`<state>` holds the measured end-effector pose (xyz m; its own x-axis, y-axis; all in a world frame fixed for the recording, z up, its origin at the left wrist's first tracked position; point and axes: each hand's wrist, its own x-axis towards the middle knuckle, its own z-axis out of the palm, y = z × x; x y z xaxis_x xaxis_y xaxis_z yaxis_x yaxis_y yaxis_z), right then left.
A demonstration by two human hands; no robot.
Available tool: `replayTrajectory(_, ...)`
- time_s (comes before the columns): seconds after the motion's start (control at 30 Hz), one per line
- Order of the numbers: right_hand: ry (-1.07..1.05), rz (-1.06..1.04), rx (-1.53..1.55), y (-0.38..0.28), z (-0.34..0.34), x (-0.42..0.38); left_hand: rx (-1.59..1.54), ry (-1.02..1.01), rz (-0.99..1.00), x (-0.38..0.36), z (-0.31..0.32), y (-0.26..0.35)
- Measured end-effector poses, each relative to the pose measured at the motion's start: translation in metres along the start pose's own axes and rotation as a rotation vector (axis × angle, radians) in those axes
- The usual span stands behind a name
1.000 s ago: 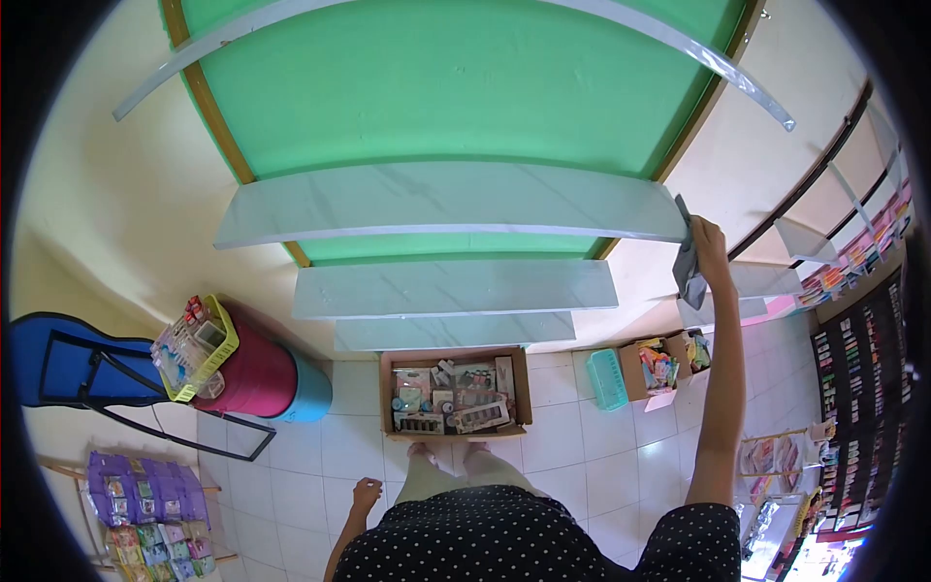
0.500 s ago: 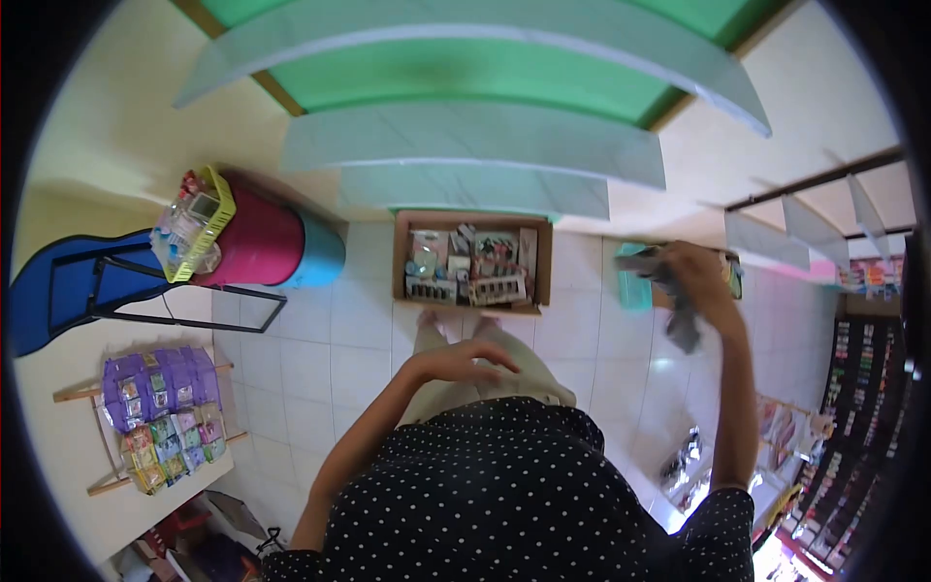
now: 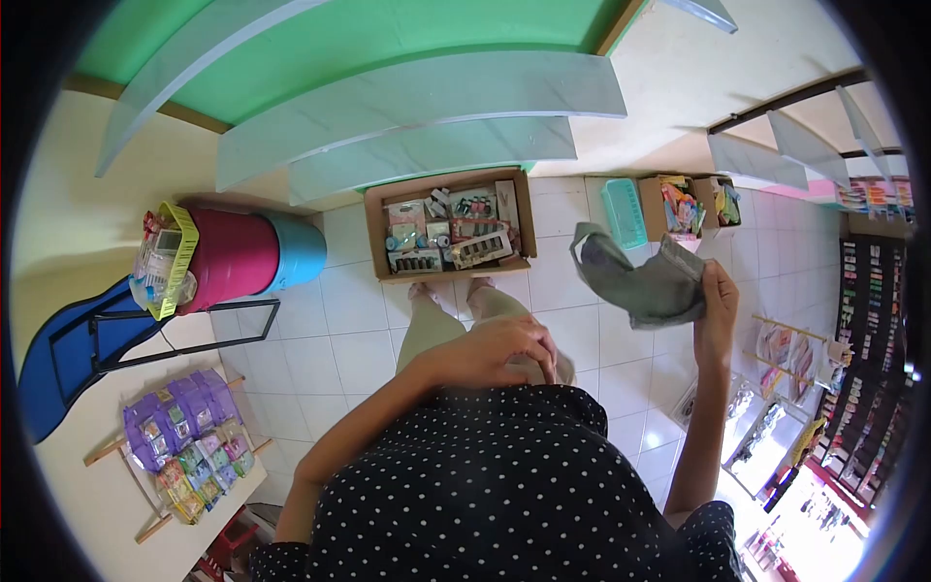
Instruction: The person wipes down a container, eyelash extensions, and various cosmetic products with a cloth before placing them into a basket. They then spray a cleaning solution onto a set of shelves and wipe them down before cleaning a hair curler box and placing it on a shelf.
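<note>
My right hand holds a grey cloth out in front of me at about waist height; the cloth hangs loose and spreads to the left of the hand. My left hand is raised in front of my body, fingers curled, with nothing visible in it, apart from the cloth. Below the hands are my feet on the white tiled floor. A cardboard box of small packaged goods lies on the floor just beyond my feet.
White marble-look shelves on a green wall stand ahead. On the left stand a pink and blue drum with a yellow basket, and a blue folding chair. More boxes and display racks fill the right.
My right hand came down from the shelf edge with the cloth to waist height. My left hand rose from my side to in front of my body. The view tilted downward.
</note>
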<state>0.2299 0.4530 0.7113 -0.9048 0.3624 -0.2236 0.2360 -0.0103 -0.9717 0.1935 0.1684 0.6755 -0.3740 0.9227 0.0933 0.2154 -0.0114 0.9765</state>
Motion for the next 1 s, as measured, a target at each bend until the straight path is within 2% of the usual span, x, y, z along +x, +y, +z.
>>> replayTrajectory(0.07,-0.049,0.063,0.119,-0.002,-0.010,-0.005,-0.080,-0.221,-0.229,0.006,0.002,-0.007)
replayTrajectory(0.13,-0.148,0.146,0.309,-0.001,-0.023,-0.012,-0.034,-0.183,-0.190,0.009,0.003,-0.006)
replayTrajectory(0.17,-0.155,0.146,0.309,0.000,-0.024,-0.018,0.016,-0.146,-0.147,0.010,0.003,-0.005)
replayTrajectory(0.23,-0.137,0.250,0.398,-0.004,-0.022,-0.029,0.057,-0.129,-0.115,0.016,0.009,-0.009)
replayTrajectory(0.27,-0.055,0.311,0.372,-0.008,-0.012,-0.035,0.099,-0.121,-0.081,0.019,0.012,-0.012)
replayTrajectory(0.3,-0.068,0.308,0.370,0.001,-0.013,-0.037,0.104,-0.109,-0.084,0.024,0.017,-0.013)
replayTrajectory(0.37,-0.436,0.339,0.305,0.027,-0.014,-0.041,0.008,0.014,-0.165,0.030,0.026,-0.013)
replayTrajectory(0.4,-0.467,0.426,0.118,0.033,-0.006,-0.051,0.014,0.022,-0.163,0.029,0.026,-0.015)
replayTrajectory(0.43,-0.493,0.509,-0.072,0.035,0.013,-0.064,-0.041,0.165,-0.176,0.029,0.025,-0.017)
replayTrajectory(0.47,-0.599,0.557,0.021,0.037,0.026,-0.075,-0.098,0.310,-0.188,0.028,0.026,-0.019)
replayTrajectory(0.5,-0.706,0.606,0.115,0.039,0.032,-0.081,-0.096,0.321,-0.186,0.027,0.028,-0.020)
replayTrajectory(0.53,-0.675,0.605,0.114,0.036,0.032,-0.080,-0.126,0.343,-0.209,0.027,0.029,-0.019)
replayTrajectory(0.6,-0.715,0.517,0.036,0.038,0.037,-0.073,-0.153,0.370,-0.231,0.026,0.030,-0.017)
replayTrajectory(0.67,-0.749,0.430,-0.039,0.045,0.042,-0.072,-0.241,0.366,-0.339,0.028,0.027,-0.006)
replayTrajectory(0.73,-0.607,-0.143,-0.315,0.056,0.049,-0.070,-0.275,0.386,-0.331,0.026,0.026,-0.004)
replayTrajectory(0.77,-0.617,-0.148,-0.313,0.059,0.053,-0.070,-0.315,0.396,-0.328,0.025,0.025,-0.002)
replayTrajectory(0.83,-0.500,-0.217,-0.275,0.062,0.058,-0.069,-0.296,0.428,-0.329,0.023,0.025,0.001)
replayTrajectory(0.9,-0.506,-0.234,-0.335,0.059,0.061,-0.069,-0.285,0.451,-0.334,0.023,0.027,0.006)
replayTrajectory(0.97,-0.507,-0.249,-0.397,0.059,0.064,-0.067,-0.196,0.370,-0.350,0.023,0.029,0.012)
replayTrajectory(1.0,-0.543,-0.084,-0.335,0.060,0.066,-0.066,-0.195,0.368,-0.353,0.024,0.030,0.014)
